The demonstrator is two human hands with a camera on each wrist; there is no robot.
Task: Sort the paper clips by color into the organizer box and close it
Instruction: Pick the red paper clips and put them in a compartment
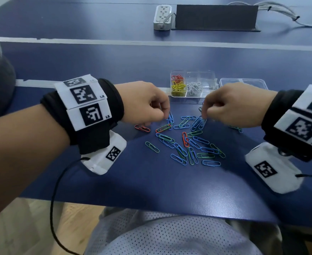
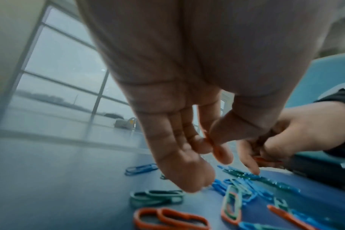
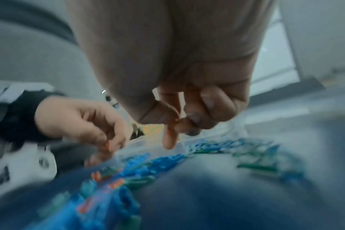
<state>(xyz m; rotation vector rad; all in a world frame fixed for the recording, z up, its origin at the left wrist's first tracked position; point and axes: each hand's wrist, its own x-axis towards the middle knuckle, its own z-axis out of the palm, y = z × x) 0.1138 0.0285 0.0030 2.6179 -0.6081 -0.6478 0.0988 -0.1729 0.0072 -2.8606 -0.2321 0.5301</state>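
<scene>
Blue worktop (image 1: 96,181) carries loose clips (image 1: 184,142) centrally; box (image 1: 192,85) sits open behind them. Left hand (image 1: 144,103) and right hand (image 1: 232,107) each pinch an orange clip between thumb and fingers.

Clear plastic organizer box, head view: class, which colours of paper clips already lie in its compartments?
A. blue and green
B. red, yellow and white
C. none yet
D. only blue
B: the clear plastic organizer box holds red paper clips, yellow paper clips and white paper clips; the blue and green paper clips lie loose on the blue table.
</scene>
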